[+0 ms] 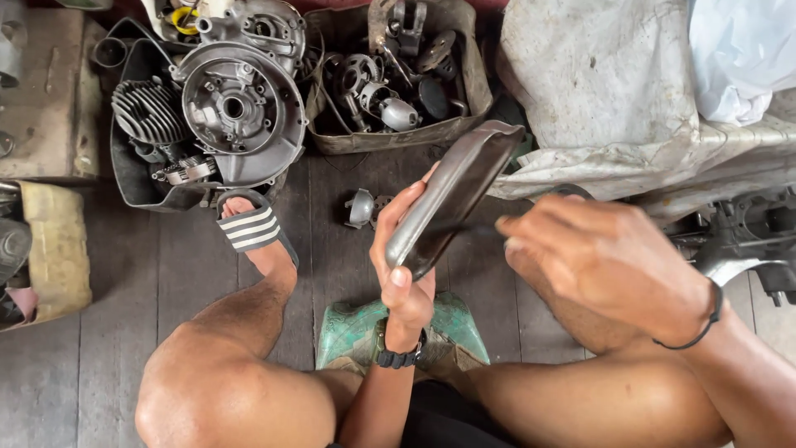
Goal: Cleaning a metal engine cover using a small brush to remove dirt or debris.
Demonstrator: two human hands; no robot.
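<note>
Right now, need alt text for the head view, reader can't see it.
A seated person's left hand holds a curved grey metal cover upright while the right hand, blurred, works at its inner side. Ahead on the dark plank floor sit an engine casing and a tray of small metal parts.

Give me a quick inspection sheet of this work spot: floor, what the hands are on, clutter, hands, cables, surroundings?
Surface: dark wooden plank floor; the person sits on a worn green seat.
Job's things: curved grey metal cover, held tilted.
Clutter: finned cylinder and round engine casing in a black tub; a tray of small metal parts; a loose part on the floor.
Hands: left hand grips the cover's lower end; right hand is at its edge, blurred, what its fingers hold cannot be told.
Cables: thin wires among the parts.
Surroundings: pale tarpaulin; striped sandal; engine part at right.
</note>
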